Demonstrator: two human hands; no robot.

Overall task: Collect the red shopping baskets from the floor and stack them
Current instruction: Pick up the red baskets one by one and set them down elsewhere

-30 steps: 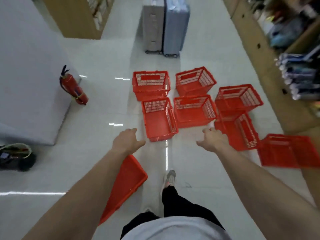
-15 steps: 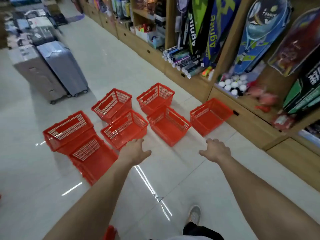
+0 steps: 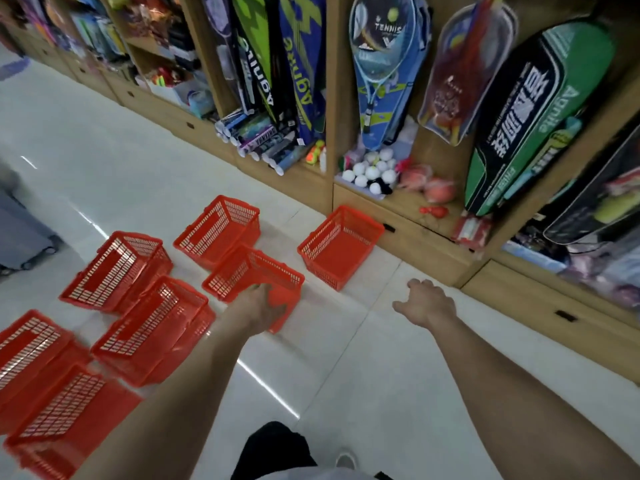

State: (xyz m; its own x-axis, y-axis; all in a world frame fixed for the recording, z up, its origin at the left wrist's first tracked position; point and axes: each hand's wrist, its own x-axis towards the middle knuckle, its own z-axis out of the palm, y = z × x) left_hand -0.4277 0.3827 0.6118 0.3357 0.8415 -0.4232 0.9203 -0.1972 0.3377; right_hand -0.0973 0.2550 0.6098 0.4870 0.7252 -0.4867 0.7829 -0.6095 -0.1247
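Several red mesh shopping baskets stand upright on the pale tiled floor. My left hand [image 3: 260,306] reaches over the near wall of the middle basket [image 3: 242,271]; its fingers lie at the rim, and a grip cannot be made out. My right hand [image 3: 424,303] hovers above bare floor with loosely spread fingers, holding nothing. A lone basket [image 3: 341,244] sits just ahead of it against the shelf base. Other baskets stand farther off [image 3: 221,230], to the left [image 3: 117,268], beside my left forearm [image 3: 152,323] and at the bottom left [image 3: 65,410].
Wooden shelving [image 3: 398,230] runs along the right, hung with racket bags and holding white balls [image 3: 372,169]. A grey suitcase [image 3: 17,230] on wheels stands at the left edge. My shoe [image 3: 346,459] is on the floor below.
The view has swung right and moved closer to the shelves. My left hand went forward from open floor onto the middle basket. My right hand stays out in front, empty.
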